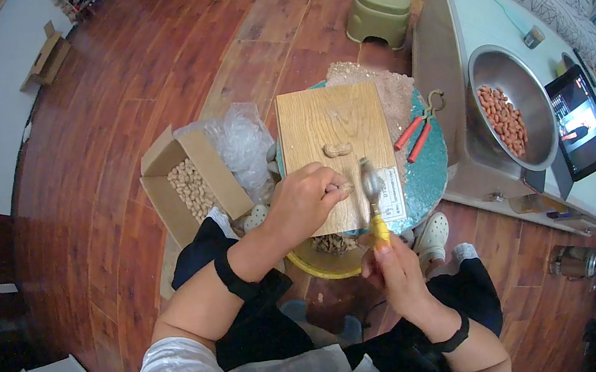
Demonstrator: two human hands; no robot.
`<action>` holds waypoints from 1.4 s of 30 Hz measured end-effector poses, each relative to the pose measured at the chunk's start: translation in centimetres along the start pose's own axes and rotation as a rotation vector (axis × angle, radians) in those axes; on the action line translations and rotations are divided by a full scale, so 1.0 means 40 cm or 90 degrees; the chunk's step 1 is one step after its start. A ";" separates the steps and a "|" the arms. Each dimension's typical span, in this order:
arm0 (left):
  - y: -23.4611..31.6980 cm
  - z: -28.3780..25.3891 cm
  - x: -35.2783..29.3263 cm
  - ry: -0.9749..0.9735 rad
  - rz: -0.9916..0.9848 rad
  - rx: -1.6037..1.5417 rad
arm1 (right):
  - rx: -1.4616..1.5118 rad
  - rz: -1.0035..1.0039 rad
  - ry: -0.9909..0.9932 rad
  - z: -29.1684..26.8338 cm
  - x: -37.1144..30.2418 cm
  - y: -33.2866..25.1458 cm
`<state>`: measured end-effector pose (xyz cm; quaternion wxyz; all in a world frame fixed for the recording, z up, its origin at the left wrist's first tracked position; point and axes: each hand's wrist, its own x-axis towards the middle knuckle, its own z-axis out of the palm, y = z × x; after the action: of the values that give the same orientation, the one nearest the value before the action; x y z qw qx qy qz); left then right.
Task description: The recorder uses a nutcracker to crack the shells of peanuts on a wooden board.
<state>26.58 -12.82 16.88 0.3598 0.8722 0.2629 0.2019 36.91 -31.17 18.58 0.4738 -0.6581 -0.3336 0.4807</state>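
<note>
My left hand (308, 198) is closed over the wooden board (304, 123), pinching a peanut (343, 188) that its fingers partly cover. Beyond those fingers a single unshelled peanut (337, 149) lies on the wood. In my right hand (399, 275) is the yellow handle of a hammer-like tool (372, 188). Its rounded metal head is over the board, beside a white printed label (391, 195); the exact shape of the head is blurred. Under the board's near edge, a yellow-rimmed basin (323, 270) holds broken shells.
An open cardboard box (226, 185) of unshelled peanuts stands left, beside clear plastic wrap (241, 144). Red-handled pliers (415, 138) lie on the teal round surface (430, 181). On the cabinet at right are a steel bowl (478, 68) of shelled peanuts and a tablet (582, 121). A green stool (379, 9) stands beyond.
</note>
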 end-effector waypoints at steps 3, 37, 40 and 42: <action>-0.001 0.001 0.000 0.003 0.002 -0.001 | 0.008 0.053 -0.045 -0.003 0.006 0.011; -0.007 -0.007 0.004 -0.018 -0.036 -0.026 | 0.017 0.058 -0.047 0.008 0.009 0.026; -0.006 -0.010 0.005 -0.018 -0.033 -0.037 | -0.016 -0.019 -0.013 0.012 0.002 0.014; -0.004 -0.011 0.006 -0.019 -0.022 -0.031 | -0.040 -0.027 -0.017 0.010 0.002 0.016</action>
<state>26.49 -12.33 17.11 0.3880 0.8614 0.2679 0.1888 36.54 -31.18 17.91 0.4586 -0.6588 -0.3687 0.4688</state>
